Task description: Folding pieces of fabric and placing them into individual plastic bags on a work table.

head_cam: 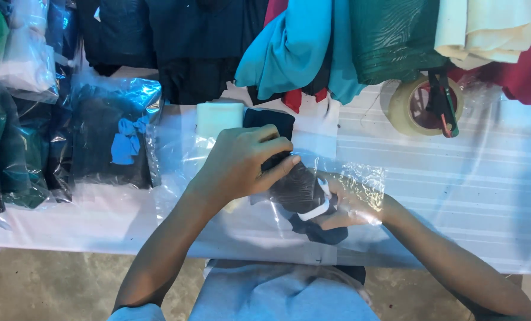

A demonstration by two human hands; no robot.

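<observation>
Two bare hands meet over the middle of the counter (467, 196), which is covered in a pale striped sheet, in the one head view. The left hand (241, 163) comes down from above with its fingers curled and the thumb pressed against a dark folded garment (298, 190), pinching its upper edge. The right hand (351, 205) lies inside or under a clear plastic bag (360, 178), its fingers closed around the lower side of the same garment, which has a white band showing near the thumb; the film blurs whether the hand is within the bag or only behind it. The garment sits between both hands, at the bag's mouth, just above the near edge of the counter. Behind the left hand lie a pale folded piece (218, 116) and a dark one beside it. To the left, several bagged dark garments (113, 139) are stacked in shiny plastic. Far right of the hands a roll of clear tape (414, 107) rests on the counter with a black clip-like tool across it. Hanging fabrics in turquoise (289, 47), dark green, cream and red fill the top edge.
</observation>
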